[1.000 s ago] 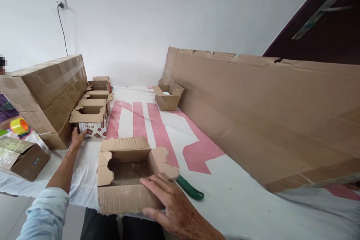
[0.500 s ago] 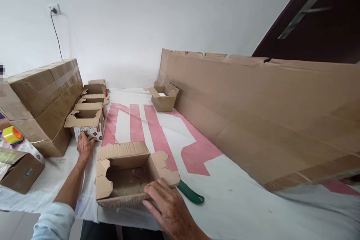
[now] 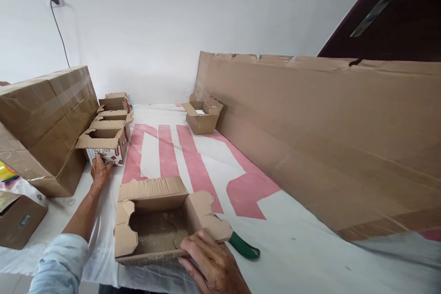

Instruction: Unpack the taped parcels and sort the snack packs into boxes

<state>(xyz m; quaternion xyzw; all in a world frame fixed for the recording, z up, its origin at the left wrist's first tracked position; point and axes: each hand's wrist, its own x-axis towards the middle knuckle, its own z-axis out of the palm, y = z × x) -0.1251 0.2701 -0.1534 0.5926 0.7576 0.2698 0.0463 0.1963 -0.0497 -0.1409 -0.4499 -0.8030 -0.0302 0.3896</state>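
My left hand (image 3: 101, 171) rests against the front of a small cardboard box (image 3: 113, 155) with white printed sides, its fingers apart. This box stands at the near end of a row of open boxes (image 3: 113, 115). In front of me is an open, shallow cardboard box (image 3: 155, 232) with its flaps folded outward; only specks show on its bottom. My right hand (image 3: 212, 257) grips its near right corner, the thumb outside and the fingers over the rim. A green curved handle (image 3: 246, 245) sticks out from under the right flap; the rest of it is hidden.
Large taped cartons (image 3: 44, 119) stand along the left, with a smaller carton (image 3: 22, 220) nearer me. A tall cardboard sheet (image 3: 310, 138) borders the right side. An open box (image 3: 201, 123) sits beside it at the back. The white cloth (image 3: 292, 220) carries pink shapes.
My left hand has pushed the printed box slightly away from me, along the row. My right hand keeps its grip on the shallow box. The view has shifted a little.
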